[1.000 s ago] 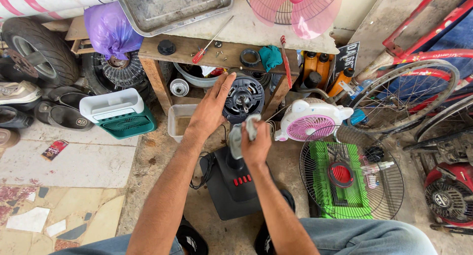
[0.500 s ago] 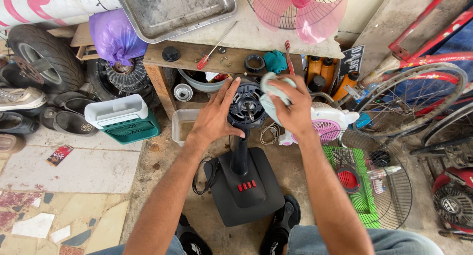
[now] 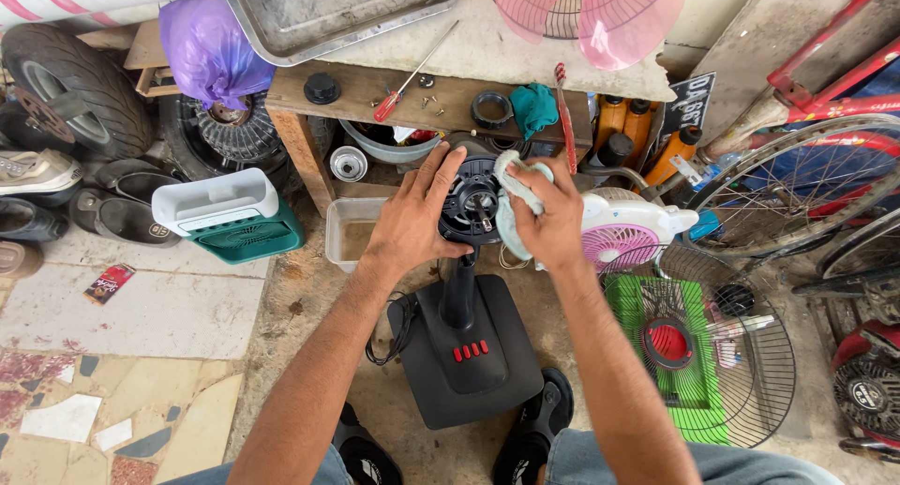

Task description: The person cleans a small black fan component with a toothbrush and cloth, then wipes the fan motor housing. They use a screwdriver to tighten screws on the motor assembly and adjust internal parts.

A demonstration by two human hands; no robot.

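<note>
A black fan stand with a square base and red buttons stands on the floor between my feet. At its top sits the round black motor head with a bare shaft. My left hand grips the left side of the motor head. My right hand holds a pale blue-green cloth pressed against the motor's right side.
A wooden bench behind holds a red screwdriver, screws, a metal tray and a pink fan. A white-pink fan housing, a wire fan guard, a green box, tyres and bicycle wheels lie around.
My right hand rose from the stand's neck with the cloth to the motor head's right side. My left hand closed onto the motor's left side. The camera view shifted slightly.
</note>
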